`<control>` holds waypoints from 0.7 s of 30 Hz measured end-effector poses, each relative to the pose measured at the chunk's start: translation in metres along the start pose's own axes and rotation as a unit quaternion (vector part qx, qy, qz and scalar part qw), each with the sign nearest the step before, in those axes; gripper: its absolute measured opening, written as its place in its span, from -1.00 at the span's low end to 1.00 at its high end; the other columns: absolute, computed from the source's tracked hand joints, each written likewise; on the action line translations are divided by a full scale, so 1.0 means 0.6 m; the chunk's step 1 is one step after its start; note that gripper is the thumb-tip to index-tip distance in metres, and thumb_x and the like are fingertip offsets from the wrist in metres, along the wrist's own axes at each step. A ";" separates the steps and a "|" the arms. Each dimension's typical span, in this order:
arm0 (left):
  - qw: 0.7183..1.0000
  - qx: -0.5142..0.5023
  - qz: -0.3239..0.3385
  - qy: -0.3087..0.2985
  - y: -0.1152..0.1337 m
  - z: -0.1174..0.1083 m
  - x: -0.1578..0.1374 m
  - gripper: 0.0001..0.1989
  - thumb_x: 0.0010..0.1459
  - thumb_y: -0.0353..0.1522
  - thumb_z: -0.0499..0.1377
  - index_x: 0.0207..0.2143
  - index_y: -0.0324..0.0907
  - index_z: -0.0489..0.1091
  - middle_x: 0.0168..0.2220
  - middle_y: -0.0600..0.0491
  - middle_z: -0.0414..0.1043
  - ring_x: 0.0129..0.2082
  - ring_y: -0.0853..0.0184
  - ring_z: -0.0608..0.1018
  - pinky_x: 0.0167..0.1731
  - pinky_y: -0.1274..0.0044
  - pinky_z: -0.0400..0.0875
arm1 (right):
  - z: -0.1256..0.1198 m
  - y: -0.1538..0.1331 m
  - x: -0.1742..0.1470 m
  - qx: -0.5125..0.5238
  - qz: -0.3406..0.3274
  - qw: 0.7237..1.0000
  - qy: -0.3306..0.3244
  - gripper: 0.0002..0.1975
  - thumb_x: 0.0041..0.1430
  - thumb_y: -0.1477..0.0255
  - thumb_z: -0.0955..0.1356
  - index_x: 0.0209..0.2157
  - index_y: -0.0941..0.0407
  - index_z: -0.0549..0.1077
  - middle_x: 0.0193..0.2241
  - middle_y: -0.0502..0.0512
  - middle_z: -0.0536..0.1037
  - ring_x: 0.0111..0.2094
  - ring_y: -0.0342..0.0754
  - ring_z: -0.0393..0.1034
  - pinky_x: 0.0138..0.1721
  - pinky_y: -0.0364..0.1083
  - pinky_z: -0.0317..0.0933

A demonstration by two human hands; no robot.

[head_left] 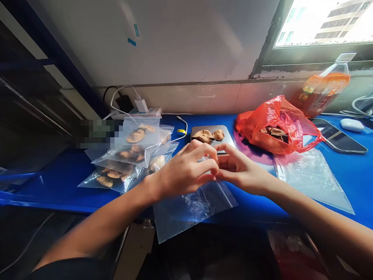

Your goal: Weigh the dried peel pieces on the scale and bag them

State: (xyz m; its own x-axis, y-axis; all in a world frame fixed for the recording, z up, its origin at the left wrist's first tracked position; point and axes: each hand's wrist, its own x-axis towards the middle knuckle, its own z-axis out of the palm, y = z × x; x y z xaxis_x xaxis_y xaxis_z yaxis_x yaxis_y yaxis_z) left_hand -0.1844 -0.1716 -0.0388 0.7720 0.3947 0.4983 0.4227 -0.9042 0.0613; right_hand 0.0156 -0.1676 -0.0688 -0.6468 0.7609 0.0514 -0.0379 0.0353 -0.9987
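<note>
My left hand (188,169) and my right hand (244,171) meet at the middle of the blue table, fingers bent and pinched together. Between them is the zip edge of a clear zip bag (186,214), which slants down over the table's front edge. The exact grip is partly covered by my fingers. Just beyond my hands, dried brown slices (204,136) and a smaller round piece (218,134) rest on a silver scale plate (229,137). Left of my left hand lie several filled zip bags (116,173) with similar dried slices, overlapping in a pile.
A red plastic bag (250,126) holding dried pieces sits at right, beside flat clear bags (314,177). Farther right are a phone (344,136), a white earbud case (352,125) and an orange drink bottle (328,91). A power strip (151,112) and cables line the wall.
</note>
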 end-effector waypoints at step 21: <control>0.998 -0.005 -0.023 -0.066 -0.018 -0.002 0.001 -0.86 0.30 -0.38 0.05 -0.29 -0.19 0.38 -0.29 0.02 0.46 -0.14 0.27 0.38 -0.09 0.43 0.29 | -0.001 -0.021 -0.008 -0.347 -0.131 0.926 0.075 -0.94 0.21 0.44 0.29 -0.35 0.10 0.33 -0.42 0.02 0.40 -0.43 -0.17 0.26 -0.40 -0.15 0.17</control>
State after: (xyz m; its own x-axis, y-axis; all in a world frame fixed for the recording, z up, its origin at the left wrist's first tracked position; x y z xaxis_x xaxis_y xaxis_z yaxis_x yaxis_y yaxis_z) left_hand -0.1892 -0.1621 -0.0383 0.8076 0.4542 0.3761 0.4556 -0.8855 0.0910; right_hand 0.0197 -0.1710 -0.0566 -0.5695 0.7473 0.3424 0.3537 0.5988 -0.7186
